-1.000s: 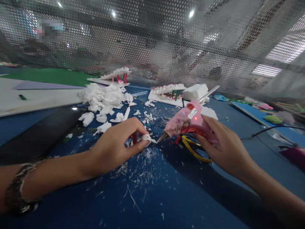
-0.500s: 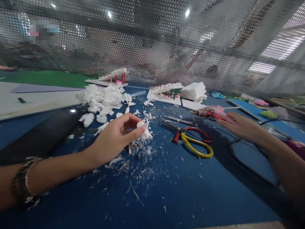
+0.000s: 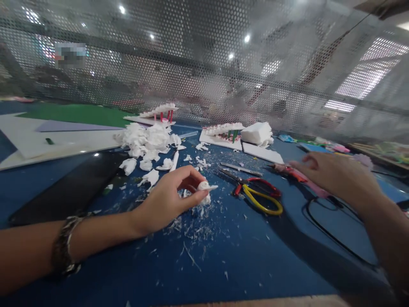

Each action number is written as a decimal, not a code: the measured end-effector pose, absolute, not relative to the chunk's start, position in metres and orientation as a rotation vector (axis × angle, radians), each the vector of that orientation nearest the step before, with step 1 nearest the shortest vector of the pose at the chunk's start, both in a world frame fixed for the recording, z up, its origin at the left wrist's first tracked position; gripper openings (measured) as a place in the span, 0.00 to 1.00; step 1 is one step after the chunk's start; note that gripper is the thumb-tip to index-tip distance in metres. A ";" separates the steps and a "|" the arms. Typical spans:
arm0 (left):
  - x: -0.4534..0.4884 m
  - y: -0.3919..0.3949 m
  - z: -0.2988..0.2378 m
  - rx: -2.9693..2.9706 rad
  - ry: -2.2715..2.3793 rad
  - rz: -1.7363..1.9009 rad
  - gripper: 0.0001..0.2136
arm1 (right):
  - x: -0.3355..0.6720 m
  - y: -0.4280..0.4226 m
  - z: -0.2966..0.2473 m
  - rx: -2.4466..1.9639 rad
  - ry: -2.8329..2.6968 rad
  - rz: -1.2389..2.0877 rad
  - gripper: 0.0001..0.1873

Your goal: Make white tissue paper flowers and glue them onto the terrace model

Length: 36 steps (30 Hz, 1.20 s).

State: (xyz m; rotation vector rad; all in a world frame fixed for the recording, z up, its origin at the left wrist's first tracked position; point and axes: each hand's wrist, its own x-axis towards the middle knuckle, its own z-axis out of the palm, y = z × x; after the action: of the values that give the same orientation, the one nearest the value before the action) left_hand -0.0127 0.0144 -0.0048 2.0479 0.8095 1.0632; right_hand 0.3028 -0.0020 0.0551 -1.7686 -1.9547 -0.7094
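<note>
My left hand (image 3: 169, 198) pinches a small white paper roll (image 3: 203, 186) between thumb and fingertips, with a loose flap sticking out to the right. My right hand (image 3: 345, 177) hovers over a pink glue gun (image 3: 295, 174), fingers apart and no longer wrapped around its handle. The glue gun lies on the blue table, nozzle pointing left, its black cord (image 3: 332, 238) looping toward me. Between my hands rest scissors (image 3: 242, 181) with one red and one yellow handle loop. Just behind them lies a thin grey metal tool (image 3: 241, 169).
Crumpled white paper pieces (image 3: 147, 140) pile up at the back left, beside a black flat object (image 3: 70, 183). Two small stair models (image 3: 220, 143) stand near the mesh screen (image 3: 191, 76), with a white paper stack (image 3: 257, 134) alongside. Paper scraps litter the table (image 3: 255, 264).
My right hand has let go of the glue gun, which now lies on the table. My left hand still holds the paper roll, now turned with its flap pointing right.
</note>
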 end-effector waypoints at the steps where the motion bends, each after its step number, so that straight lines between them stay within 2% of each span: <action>1: -0.012 0.014 -0.005 2.051 0.789 1.071 0.04 | 0.285 -0.003 0.059 -1.730 -2.030 -0.684 0.17; 3: -0.011 0.013 -0.006 2.031 0.756 1.066 0.03 | 0.246 -0.007 0.061 -1.455 -2.334 -0.377 0.16; 6: -0.011 0.014 -0.008 1.952 0.720 1.027 0.04 | 0.199 -0.012 0.052 -1.049 -2.541 -0.007 0.21; 9: -0.010 0.015 -0.009 1.874 0.683 0.966 0.05 | 0.177 -0.012 0.038 -0.888 -2.514 0.150 0.20; 15: -0.007 0.014 -0.009 1.832 0.700 0.888 0.03 | 0.170 -0.008 0.019 -0.869 -2.382 0.166 0.11; 20: -0.007 0.015 -0.009 1.851 0.698 0.872 0.05 | 0.168 -0.011 0.018 -0.867 -2.316 0.227 0.08; 32: -0.007 0.013 -0.006 1.774 0.595 0.788 0.04 | 0.168 -0.014 0.020 -0.903 -2.273 0.389 0.06; 36: -0.007 0.014 -0.008 1.644 0.542 0.816 0.09 | 0.169 -0.014 0.020 -0.907 -2.266 0.458 0.07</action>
State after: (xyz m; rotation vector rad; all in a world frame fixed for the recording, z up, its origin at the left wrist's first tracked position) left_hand -0.0071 0.0144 -0.0083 1.6443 0.5425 0.8158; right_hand 0.1694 -0.0144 0.0205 -0.9070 -2.2661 0.4585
